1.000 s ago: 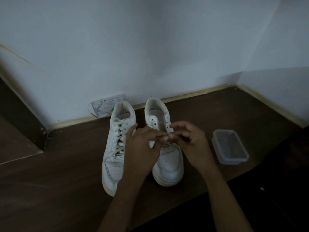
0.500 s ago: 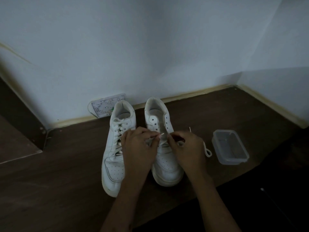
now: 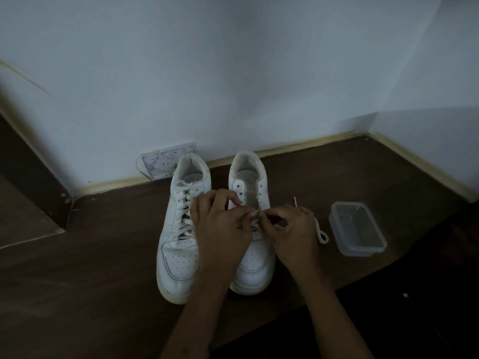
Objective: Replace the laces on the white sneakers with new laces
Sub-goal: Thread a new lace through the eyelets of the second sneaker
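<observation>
Over the right sneaker (image 3: 252, 265), my left hand (image 3: 220, 229) and right hand (image 3: 293, 229) pinch a flat woven white lace (image 3: 320, 230) at its eyelets; its loose end loops toward a clear rectangular plastic container (image 3: 357, 229). Beside it, the left sneaker (image 3: 178, 260), smooth perforated leather, is laced.

two white sneakers: left one (image 3: 181, 229) laced, right one (image 3: 250, 224) with open eyelets up top. one loose lace (image 3: 320, 230) trailing off the right side. two hands: left (image 3: 220, 229), right (image 3: 293, 229), both over the right sneaker. one clear plastic box (image 3: 357, 229). one printed card (image 3: 163, 164) against the wall. one dark wooden tabletop (image 3: 77, 281).
</observation>
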`<action>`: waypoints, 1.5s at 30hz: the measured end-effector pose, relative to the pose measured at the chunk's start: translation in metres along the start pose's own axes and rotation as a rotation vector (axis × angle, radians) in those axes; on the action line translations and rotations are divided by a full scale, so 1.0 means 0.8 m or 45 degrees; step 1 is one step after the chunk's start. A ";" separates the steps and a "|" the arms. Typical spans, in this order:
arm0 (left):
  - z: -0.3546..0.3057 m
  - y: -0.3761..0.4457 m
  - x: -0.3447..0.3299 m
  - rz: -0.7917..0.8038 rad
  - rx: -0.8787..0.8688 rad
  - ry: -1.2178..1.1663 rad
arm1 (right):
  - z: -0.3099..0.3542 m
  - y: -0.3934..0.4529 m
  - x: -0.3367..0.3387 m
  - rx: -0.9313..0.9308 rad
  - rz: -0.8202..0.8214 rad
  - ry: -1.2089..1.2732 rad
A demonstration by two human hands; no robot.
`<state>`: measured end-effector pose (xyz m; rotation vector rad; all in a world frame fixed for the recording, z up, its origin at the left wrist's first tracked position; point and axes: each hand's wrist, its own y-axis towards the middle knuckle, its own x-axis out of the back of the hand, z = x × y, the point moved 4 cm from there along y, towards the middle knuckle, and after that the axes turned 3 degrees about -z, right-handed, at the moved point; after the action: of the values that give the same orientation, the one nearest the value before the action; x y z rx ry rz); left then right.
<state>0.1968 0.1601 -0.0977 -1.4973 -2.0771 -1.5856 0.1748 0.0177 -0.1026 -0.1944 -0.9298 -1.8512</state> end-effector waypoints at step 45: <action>-0.002 -0.054 0.033 0.518 -0.445 -0.340 | -0.048 0.008 0.047 -0.362 -0.209 -0.204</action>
<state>0.1508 0.1768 -0.1093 -2.1867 -1.5041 -1.7125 0.1726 -0.0366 -0.1066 -0.4581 -0.8058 -2.1424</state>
